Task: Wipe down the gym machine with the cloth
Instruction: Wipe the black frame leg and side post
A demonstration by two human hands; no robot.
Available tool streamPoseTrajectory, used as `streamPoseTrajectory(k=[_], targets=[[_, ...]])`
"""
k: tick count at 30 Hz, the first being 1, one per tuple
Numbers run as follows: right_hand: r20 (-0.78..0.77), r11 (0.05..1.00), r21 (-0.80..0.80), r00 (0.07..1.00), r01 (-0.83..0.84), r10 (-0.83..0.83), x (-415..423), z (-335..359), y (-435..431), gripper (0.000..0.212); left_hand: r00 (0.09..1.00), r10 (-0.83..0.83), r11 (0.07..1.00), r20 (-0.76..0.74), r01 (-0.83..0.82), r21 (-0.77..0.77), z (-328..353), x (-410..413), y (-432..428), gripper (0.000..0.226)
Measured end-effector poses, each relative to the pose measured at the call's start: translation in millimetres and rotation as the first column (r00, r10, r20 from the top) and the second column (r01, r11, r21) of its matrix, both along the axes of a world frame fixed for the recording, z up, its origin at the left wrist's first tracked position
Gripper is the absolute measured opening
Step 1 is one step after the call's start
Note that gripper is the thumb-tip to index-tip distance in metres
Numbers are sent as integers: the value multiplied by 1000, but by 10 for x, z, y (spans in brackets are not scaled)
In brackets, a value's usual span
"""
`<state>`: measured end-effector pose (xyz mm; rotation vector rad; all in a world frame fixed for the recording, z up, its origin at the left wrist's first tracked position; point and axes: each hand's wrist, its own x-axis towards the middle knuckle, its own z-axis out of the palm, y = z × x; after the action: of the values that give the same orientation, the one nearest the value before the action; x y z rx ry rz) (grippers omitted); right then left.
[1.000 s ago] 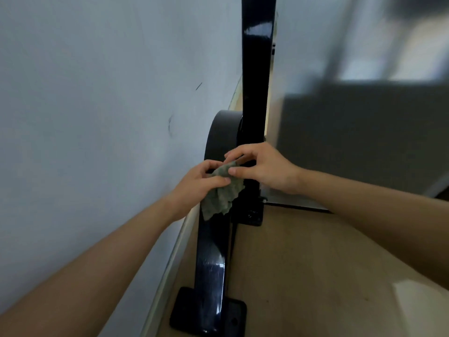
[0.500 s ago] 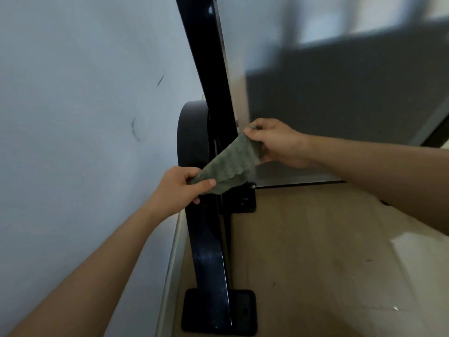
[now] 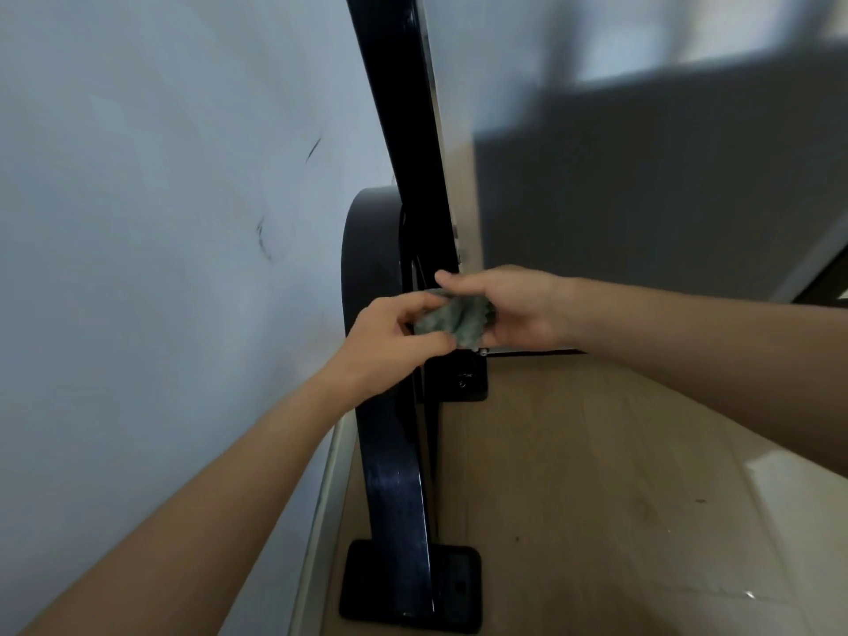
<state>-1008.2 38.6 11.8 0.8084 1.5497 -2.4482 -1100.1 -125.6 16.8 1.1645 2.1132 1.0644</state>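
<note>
A black gym machine frame (image 3: 394,488) stands against the wall, with a tall upright post (image 3: 399,112) and a curved leg ending in a flat foot plate (image 3: 413,594). A small green waffle-textured cloth (image 3: 452,319) is bunched in front of the post. My left hand (image 3: 390,342) pinches its left side and my right hand (image 3: 509,309) grips its right side. Both hands are close together, just in front of the frame. I cannot tell whether the cloth touches the frame.
A pale wall (image 3: 160,222) with dark scuff marks runs along the left. A mirror panel (image 3: 642,176) stands behind the post. Light wooden floor (image 3: 596,498) spreads to the right, with a metal skirting strip (image 3: 326,511) along the wall.
Half a second ago the cloth was stretched out flat between my hands. My hands have come together and the cloth is now folded into a bunch.
</note>
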Motion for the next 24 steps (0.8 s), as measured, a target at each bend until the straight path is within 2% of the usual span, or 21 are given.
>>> streamPoseTrajectory(k=[2,4,6,9,11,13,16,19,21,24], targets=[[11,998,52,999,30,-31,22,-59,40,30,993,-69,997,101,73,-33,44,-22,-68,32],[19,994,79,996,81,-83,22,-138,83,25,998,-24,1000,63,24,-4,32,-58,-123,26],[23,986,96,990,139,-142,12,-214,119,27,987,142,986,-78,-135,94,-42,-123,-160,21],[44,958,212,977,194,-208,-8,-331,156,27,858,341,934,-385,-261,246,-220,-300,-233,28],[52,937,256,965,237,-258,-41,-407,136,27,781,307,949,-544,-211,233,-337,-381,-289,43],[36,919,266,950,291,-311,-106,-461,65,23,717,200,980,-668,-139,145,-447,-418,-336,63],[-14,914,164,927,372,-375,-240,-508,-135,21,644,122,992,-755,-90,83,-564,-447,-383,77],[-73,948,81,950,308,-302,-315,-644,-309,27,629,140,990,-764,-92,106,-614,-468,-397,78],[-83,976,84,977,201,-195,-277,-751,-325,31,629,144,990,-764,-91,112,-639,-457,-399,78],[-63,1000,8,998,-21,21,-141,-874,-210,30,634,150,989,-759,-93,117,-665,-450,-400,77]])
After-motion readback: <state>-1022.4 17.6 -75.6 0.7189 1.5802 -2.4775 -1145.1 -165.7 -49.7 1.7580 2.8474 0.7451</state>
